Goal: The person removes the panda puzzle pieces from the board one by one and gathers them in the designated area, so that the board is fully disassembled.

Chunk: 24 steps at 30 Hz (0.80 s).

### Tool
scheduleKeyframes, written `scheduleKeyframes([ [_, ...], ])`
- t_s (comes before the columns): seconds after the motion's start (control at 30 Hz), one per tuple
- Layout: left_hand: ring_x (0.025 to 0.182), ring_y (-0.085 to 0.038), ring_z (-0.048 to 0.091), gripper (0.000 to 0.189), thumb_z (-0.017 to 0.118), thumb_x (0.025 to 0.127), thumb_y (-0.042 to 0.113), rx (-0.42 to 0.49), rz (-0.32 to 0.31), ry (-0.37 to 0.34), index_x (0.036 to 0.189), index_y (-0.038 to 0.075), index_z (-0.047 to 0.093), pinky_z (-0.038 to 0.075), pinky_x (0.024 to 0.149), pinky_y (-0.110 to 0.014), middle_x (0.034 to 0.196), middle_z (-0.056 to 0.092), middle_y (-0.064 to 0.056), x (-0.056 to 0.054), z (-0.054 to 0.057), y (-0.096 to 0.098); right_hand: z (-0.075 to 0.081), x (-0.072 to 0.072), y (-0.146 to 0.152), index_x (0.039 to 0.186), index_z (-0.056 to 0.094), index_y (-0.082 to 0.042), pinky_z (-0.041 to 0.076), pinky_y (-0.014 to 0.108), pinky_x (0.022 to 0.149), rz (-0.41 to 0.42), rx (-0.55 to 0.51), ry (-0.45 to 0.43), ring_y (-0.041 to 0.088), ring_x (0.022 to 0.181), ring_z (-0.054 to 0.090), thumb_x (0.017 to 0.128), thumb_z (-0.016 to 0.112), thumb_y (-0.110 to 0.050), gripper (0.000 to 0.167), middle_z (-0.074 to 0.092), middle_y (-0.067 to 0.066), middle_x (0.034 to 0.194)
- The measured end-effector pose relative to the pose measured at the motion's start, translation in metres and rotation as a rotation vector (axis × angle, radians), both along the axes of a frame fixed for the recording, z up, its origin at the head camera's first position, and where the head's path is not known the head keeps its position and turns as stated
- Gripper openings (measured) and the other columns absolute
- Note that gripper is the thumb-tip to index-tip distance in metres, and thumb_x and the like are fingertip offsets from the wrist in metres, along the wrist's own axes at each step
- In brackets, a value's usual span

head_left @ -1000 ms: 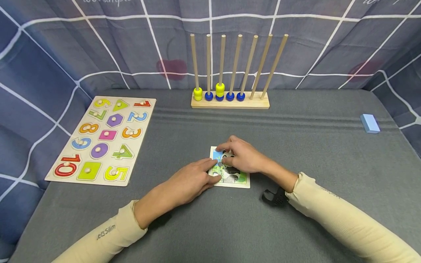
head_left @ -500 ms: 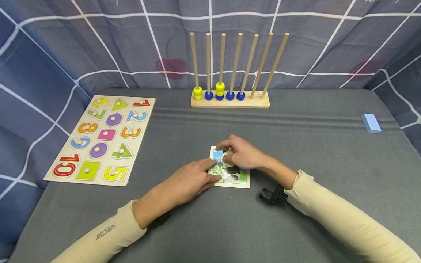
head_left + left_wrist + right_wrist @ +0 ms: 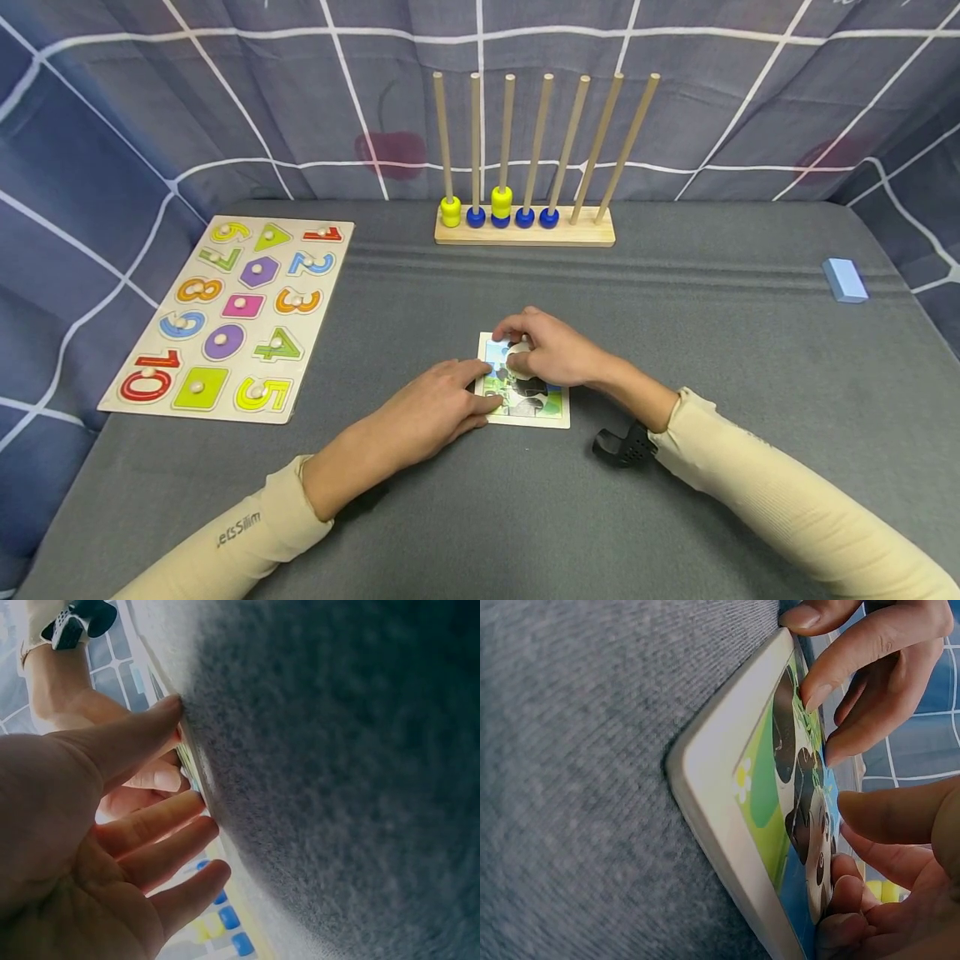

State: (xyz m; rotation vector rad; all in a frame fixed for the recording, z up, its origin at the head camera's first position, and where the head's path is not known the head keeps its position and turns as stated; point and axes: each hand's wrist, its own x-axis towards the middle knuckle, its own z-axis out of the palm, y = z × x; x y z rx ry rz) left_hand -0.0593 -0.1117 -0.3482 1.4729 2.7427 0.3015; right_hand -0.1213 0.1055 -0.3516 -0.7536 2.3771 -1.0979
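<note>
A small square panda jigsaw puzzle (image 3: 551, 422) lies flat on the grey cloth between both hands. My left hand (image 3: 435, 408) reaches in from the left, its outstretched fingertips and thumb touching the puzzle's left side. Over the upper part is my right hand (image 3: 558, 350), fingers bent down to the top edge and thumb on the panda's head, which is partly hidden. In the right wrist view, the puzzle's pale frame (image 3: 697, 780) shows a rounded corner, with thumb and fingers apart over the picture. The left wrist view shows the left fingers along the board's edge.
A wooden number-and-shape peg board (image 3: 232, 317) lies at the left. Behind the puzzle stands a wooden bead rack (image 3: 525, 233) with tall rods and several yellow and blue beads. A light-blue block (image 3: 845, 280) sits far right. Checked curtain cloth (image 3: 300, 100) surrounds the table.
My right thumb has shifted slightly up on the panda picture, the right wrist with it. The left hand stays almost in place at the puzzle's left side.
</note>
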Motion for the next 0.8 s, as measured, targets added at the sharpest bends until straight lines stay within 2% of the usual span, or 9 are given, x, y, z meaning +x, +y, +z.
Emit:
scheduleKeyframes([
  [0.23,0.113,-0.026,0.059,0.019,0.071,0.093,0.022,0.007,-0.016,0.018,0.11,0.017,0.075,0.049,0.095,-0.042,0.118,0.061,-0.015,-0.0007,-0.0005,-0.0011,0.0006,-0.0008,-0.0023,0.119,0.065,0.001,0.041,0.034,0.071,-0.017,-0.011,0.018,0.021,0.081,0.045,0.087,0.065,-0.002,0.033,0.053,0.011,0.1],
  [0.4,0.111,-0.026,0.06,0.018,0.072,0.092,0.022,0.015,-0.017,0.026,0.109,0.017,0.075,0.05,0.092,-0.042,0.118,0.061,-0.015,-0.0009,-0.0005,-0.0013,-0.0002,-0.0016,-0.0038,0.116,0.065,0.001,0.042,0.035,0.076,-0.038,-0.021,0.006,0.021,0.084,0.047,0.086,0.066,-0.001,0.03,0.055,0.012,0.103],
  [0.6,0.113,-0.028,0.059,0.019,0.072,0.092,0.021,0.02,-0.007,0.005,0.11,0.017,0.075,0.049,0.095,-0.042,0.12,0.061,-0.016,-0.0007,0.0006,-0.0007,0.0011,-0.002,-0.0047,0.111,0.065,0.003,0.043,0.034,0.076,-0.048,-0.059,0.007,0.02,0.082,0.05,0.086,0.065,-0.001,0.025,0.059,0.011,0.102],
  [0.8,0.117,-0.029,0.058,0.02,0.071,0.092,0.021,0.011,0.005,-0.019,0.112,0.016,0.075,0.048,0.098,-0.043,0.123,0.061,-0.018,-0.0003,0.0009,-0.0001,-0.0005,-0.0014,-0.0046,0.12,0.064,0.004,0.042,0.032,0.069,-0.042,-0.055,0.039,0.018,0.075,0.047,0.085,0.066,0.002,0.035,0.058,0.01,0.098],
])
